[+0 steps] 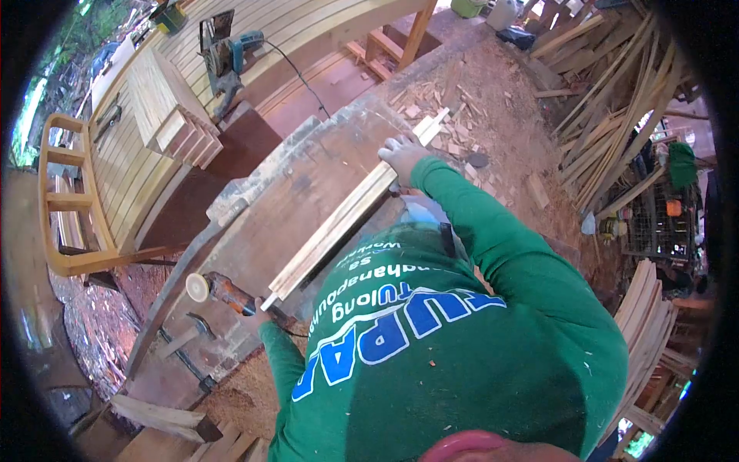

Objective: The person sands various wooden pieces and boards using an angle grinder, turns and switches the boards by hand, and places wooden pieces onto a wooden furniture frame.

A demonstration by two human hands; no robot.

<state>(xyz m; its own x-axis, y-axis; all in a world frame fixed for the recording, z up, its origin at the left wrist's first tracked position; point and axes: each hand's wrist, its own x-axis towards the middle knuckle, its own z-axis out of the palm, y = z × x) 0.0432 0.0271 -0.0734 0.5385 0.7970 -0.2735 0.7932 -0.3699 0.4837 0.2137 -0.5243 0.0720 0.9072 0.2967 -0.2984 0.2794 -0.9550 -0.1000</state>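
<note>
Long pale wooden strips (335, 227) lie together slantwise in front of my torso, with a thin strip poking out at both ends. My right hand (404, 158) is wrapped over their far end, fingers on top. My left hand (262, 313) is closed at the near end, where the thin strip's tip meets it. An orange and black angle grinder (229, 296) with a round tan disc runs right against that hand. Which of the two the left fingers grip is hidden. Beside the grinder, a hammer (188, 337) rests on the brown worktable (265, 208).
Beyond the table stand a slatted wooden bench (300, 31), a block of stacked boards (165, 100) and a blue corded power tool (242, 50). Wood offcuts (439, 131) and sawdust cover the ground. Long timber strips (616, 115) are piled at right.
</note>
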